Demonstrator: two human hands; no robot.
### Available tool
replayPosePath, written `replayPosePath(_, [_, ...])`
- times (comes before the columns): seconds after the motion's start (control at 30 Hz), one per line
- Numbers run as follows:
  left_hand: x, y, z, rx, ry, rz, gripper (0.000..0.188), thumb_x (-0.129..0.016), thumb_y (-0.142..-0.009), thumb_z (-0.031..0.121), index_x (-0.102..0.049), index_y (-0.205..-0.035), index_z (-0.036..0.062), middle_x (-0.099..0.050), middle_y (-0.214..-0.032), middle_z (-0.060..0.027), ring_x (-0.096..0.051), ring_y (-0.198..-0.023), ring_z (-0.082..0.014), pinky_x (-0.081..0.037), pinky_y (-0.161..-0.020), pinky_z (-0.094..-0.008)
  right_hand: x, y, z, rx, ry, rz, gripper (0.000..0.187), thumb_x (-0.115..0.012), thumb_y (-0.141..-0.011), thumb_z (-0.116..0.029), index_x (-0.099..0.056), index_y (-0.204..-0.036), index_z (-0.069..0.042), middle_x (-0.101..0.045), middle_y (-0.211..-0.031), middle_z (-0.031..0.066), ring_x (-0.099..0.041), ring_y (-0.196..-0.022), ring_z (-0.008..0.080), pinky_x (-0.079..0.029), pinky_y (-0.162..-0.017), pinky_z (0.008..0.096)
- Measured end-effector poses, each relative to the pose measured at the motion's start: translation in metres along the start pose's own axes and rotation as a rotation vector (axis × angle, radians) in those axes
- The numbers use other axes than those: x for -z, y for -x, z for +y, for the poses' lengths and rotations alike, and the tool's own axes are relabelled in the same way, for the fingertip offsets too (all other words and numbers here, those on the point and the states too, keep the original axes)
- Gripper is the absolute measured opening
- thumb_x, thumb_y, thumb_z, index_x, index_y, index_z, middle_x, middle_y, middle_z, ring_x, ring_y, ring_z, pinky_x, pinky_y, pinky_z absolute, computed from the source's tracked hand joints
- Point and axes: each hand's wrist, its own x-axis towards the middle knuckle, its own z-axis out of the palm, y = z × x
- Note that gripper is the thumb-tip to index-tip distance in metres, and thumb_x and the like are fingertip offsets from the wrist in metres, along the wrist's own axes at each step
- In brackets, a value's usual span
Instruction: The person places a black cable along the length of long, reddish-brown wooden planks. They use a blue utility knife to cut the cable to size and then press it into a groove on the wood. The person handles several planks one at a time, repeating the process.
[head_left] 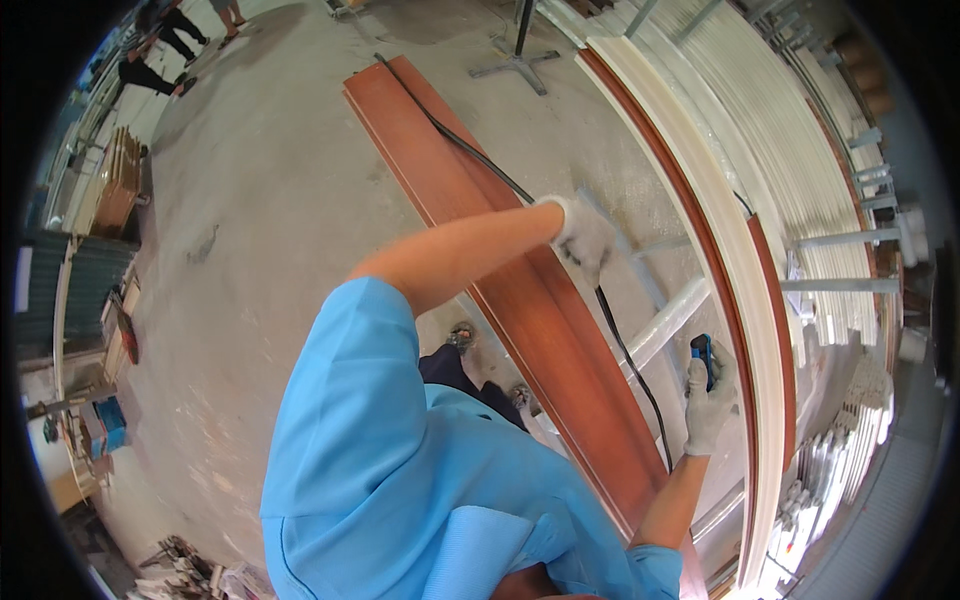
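My left hand (583, 235), in a whitish glove, is closed on a long black flexible strip (632, 362), which could be a cable or a rubber seal. The strip lies along the reddish-brown panel (545, 335), passes through my fist and droops beyond the panel's right edge. Farther right, my gloved right hand (708, 405) is wrapped round a small blue and black hand tool (702, 358). Its exact kind is hard to make out. This hand is apart from the strip, between the brown panel and a long white profile (752, 330).
Metal supports (665, 325) show beneath and beside the panel. Stacked long white profiles (800, 170) fill the right side. A metal stand foot (515, 68) is on the concrete floor at the far side. Other people (165, 45) are at the far left, near leaning boards (118, 180).
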Motion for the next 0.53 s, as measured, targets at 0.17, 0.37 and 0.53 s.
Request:
replayPosePath(0.17, [-0.058, 0.008, 0.069, -0.296, -0.125, 0.266, 0.031, -0.078, -0.078, 0.037, -0.074, -0.089, 0.0088, -0.071, -0.081, -0.0134, -0.071, -0.083, -0.0282, -0.052, -0.071, -0.0451, 0.0, -0.031, 0.002, 0.29, 0.036, -0.072, 0.042, -0.068, -0.1, -0.025, -0.057, -0.133, 0.0, -0.068, -0.107, 0.0099, -0.059, -0.083, 0.0135, -0.049, -0.072, 0.0296])
replayPosePath(0.37, [-0.101, 0.004, 0.12, -0.128, -0.474, 0.696, 0.014, -0.07, -0.084, 0.017, -0.072, -0.098, 0.0172, -0.069, -0.089, -0.0084, -0.071, -0.096, -0.0272, -0.052, -0.078, -0.0424, 0.014, -0.023, 0.003, 0.335, 0.007, -0.178, 0.038, -0.069, -0.099, -0.015, -0.058, -0.131, 0.001, -0.067, -0.117, 0.014, -0.067, -0.105, 0.0218, -0.054, -0.092, 0.0349])
replayPosePath(0.53, [-0.105, 0.006, 0.127, -0.028, -0.534, 0.684, 0.014, -0.069, -0.085, 0.016, -0.072, -0.099, 0.0157, -0.068, -0.093, -0.007, -0.07, -0.098, -0.0293, -0.053, -0.079, -0.0416, 0.024, -0.016, 0.005, 0.398, 0.03, -0.173, 0.051, -0.07, -0.099, -0.037, -0.058, -0.134, -0.002, -0.07, -0.114, 0.0105, -0.065, -0.094, 0.0131, -0.053, -0.082, 0.0278])
